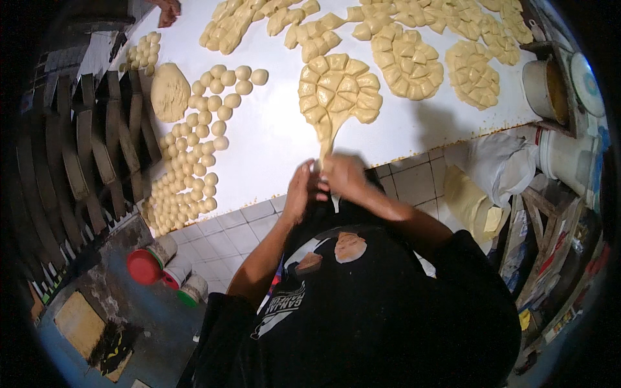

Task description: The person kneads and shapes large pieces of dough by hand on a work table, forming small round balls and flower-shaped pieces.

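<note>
A scored mass of yellow dough point(339, 90) lies near the middle of the white table point(265, 136). From its near side a narrow strip of dough point(326, 132) is pulled down over the table's front edge. My right hand point(346, 178), slightly blurred, closes on the lower end of that strip. Beside it, my left hand point(301, 191) is half curled with fingers apart, close to the strip's end. Whether its fingertips touch the dough cannot be made out. To the left sit many small round dough balls point(194, 139) and a large smooth dough lump point(170, 92).
More scored dough masses point(407, 64) cover the far side. Another person's hand point(169, 11) shows at the far left. Dark stacked trays point(84, 142) stand left. A metal pot point(543, 90) is at the right end. Lidded buckets point(145, 266) stand on the floor, lower left.
</note>
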`<state>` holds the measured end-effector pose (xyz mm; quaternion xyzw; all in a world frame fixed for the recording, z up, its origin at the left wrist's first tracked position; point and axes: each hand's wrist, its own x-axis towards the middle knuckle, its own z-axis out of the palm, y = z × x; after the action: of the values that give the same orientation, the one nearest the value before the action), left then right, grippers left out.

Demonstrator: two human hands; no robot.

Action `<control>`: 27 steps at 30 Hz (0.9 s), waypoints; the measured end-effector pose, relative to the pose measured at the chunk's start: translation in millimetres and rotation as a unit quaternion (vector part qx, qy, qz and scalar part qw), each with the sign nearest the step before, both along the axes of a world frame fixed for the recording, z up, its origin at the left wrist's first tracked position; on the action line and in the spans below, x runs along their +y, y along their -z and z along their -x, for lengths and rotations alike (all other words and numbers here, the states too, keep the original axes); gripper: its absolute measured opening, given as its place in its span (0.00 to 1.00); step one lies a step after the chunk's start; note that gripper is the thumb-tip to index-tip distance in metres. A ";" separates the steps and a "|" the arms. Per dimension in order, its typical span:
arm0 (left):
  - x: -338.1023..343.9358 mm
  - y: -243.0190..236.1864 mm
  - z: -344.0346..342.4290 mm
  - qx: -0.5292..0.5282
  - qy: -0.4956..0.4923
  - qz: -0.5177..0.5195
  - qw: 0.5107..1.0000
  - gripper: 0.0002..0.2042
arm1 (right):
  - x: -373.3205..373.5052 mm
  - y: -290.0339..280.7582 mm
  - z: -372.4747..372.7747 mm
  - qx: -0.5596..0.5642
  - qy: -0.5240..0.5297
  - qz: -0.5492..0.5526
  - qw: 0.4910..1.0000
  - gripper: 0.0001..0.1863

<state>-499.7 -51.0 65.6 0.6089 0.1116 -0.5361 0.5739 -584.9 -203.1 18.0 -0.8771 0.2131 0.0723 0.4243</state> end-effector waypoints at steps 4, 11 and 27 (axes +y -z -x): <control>57.1 13.1 27.5 0.035 0.058 -0.015 0.998 0.21 | 45.0 -29.2 35.2 -0.054 -0.196 -0.205 0.958 0.09; 147.6 12.5 -19.2 -0.312 0.129 -0.072 0.939 0.17 | -5.8 -14.0 -44.0 -0.228 0.139 0.205 0.942 0.26; 94.2 66.6 -122.6 -0.646 0.185 -0.121 0.731 0.12 | 86.2 61.3 -137.8 -0.215 -0.050 0.282 0.934 0.14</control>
<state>-377.1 43.1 -1.0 0.8811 -0.3369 -0.0913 0.3192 -447.2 -116.9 -43.3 -0.9648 0.0839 -0.1602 0.1910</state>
